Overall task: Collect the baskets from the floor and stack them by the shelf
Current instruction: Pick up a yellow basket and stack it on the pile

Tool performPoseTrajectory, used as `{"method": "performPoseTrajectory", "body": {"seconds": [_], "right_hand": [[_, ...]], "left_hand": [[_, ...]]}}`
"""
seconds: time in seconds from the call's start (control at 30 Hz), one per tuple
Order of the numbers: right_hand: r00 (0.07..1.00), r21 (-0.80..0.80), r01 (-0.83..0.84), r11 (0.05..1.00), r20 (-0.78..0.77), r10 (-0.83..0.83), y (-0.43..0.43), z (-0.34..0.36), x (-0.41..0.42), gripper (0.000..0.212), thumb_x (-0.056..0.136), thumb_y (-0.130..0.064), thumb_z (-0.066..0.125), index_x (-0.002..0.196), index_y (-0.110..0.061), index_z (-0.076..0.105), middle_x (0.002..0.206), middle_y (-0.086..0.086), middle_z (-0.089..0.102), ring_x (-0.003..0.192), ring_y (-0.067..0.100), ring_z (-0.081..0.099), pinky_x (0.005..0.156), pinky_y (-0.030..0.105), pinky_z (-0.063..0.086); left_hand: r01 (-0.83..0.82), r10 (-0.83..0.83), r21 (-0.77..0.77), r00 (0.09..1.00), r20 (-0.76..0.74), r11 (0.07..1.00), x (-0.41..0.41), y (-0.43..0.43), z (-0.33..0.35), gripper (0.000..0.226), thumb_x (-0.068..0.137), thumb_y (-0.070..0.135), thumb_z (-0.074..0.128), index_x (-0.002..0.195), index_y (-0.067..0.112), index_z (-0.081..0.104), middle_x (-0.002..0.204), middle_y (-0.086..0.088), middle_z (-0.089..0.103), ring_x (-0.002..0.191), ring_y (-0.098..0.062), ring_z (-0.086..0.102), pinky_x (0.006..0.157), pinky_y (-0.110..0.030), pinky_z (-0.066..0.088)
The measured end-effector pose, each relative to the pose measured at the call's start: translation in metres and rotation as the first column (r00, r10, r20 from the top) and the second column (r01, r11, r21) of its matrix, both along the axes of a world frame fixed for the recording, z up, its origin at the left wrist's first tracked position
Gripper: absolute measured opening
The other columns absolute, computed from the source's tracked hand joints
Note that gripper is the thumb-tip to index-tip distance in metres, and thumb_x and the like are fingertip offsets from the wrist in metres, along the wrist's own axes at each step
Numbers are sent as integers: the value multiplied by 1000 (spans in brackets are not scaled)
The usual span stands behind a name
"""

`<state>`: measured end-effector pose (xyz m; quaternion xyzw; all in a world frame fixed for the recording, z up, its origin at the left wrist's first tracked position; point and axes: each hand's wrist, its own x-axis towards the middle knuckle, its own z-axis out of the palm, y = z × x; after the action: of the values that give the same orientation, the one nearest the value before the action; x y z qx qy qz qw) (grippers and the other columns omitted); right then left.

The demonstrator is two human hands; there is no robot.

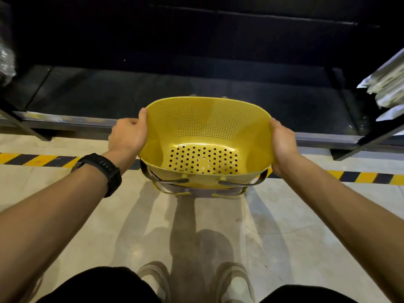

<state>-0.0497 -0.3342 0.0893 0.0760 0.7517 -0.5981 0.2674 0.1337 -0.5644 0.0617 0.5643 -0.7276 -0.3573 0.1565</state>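
Observation:
A yellow perforated plastic basket (205, 136) hangs in the middle of the view, mouth towards me, with dark handles drooping below its near rim. My left hand (127, 135) grips its left rim, thumb hooked inside. My right hand (283, 143) grips its right rim. Directly under it, part of another basket (196, 191) with a greyish body and yellow handles peeks out on the floor. The dark shelf (153, 99) lies just beyond, its low deck level with the held basket.
A black and yellow hazard stripe (37, 159) runs across the pale floor in front of the shelf's metal front rail (65, 121). Silvery packets (387, 84) lean at the right, a wrapped bundle (6, 60) at the left. My shoes (196, 278) show below.

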Motion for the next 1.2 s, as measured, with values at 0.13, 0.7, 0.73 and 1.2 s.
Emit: {"method": "performPoseTrajectory", "body": {"seconds": [0.13, 0.7, 0.73, 1.2], "right_hand": [[999, 25, -12, 1000, -39, 13, -5, -16, -1, 33, 102, -38, 44, 72, -30, 55, 75, -4, 61, 74, 17, 59, 64, 33, 48], [998, 95, -37, 995, -52, 42, -10, -64, -11, 32, 105, -36, 37, 80, -30, 57, 85, -2, 63, 82, 19, 60, 74, 37, 49], [998, 90, -36, 995, -50, 41, -10, -65, -11, 32, 105, -36, 37, 81, -30, 58, 87, -2, 64, 85, 20, 61, 77, 38, 51], [932, 436, -188, 880, -202, 299, -10, -26, -20, 45, 101, -46, 44, 134, -18, 54, 139, 13, 49, 128, 32, 45, 109, 52, 39]], "left_hand": [[29, -30, 10, 999, 31, 1000, 2, -3, -17, 52, 98, 66, 33, 65, 30, 48, 74, 5, 54, 87, -31, 57, 90, -49, 51], [42, -36, -45, 991, 127, 998, -4, -5, -53, 60, 100, 65, 27, 73, 21, 57, 89, -10, 65, 88, -37, 62, 87, -49, 54], [43, -37, -45, 991, 128, 998, -4, -5, -54, 60, 100, 65, 27, 71, 22, 56, 87, -9, 65, 87, -36, 62, 87, -49, 54], [296, -226, -165, 911, 345, 941, 11, 0, -23, 67, 98, 67, 28, 103, 14, 68, 105, -13, 68, 88, -31, 63, 72, -39, 51]]}}
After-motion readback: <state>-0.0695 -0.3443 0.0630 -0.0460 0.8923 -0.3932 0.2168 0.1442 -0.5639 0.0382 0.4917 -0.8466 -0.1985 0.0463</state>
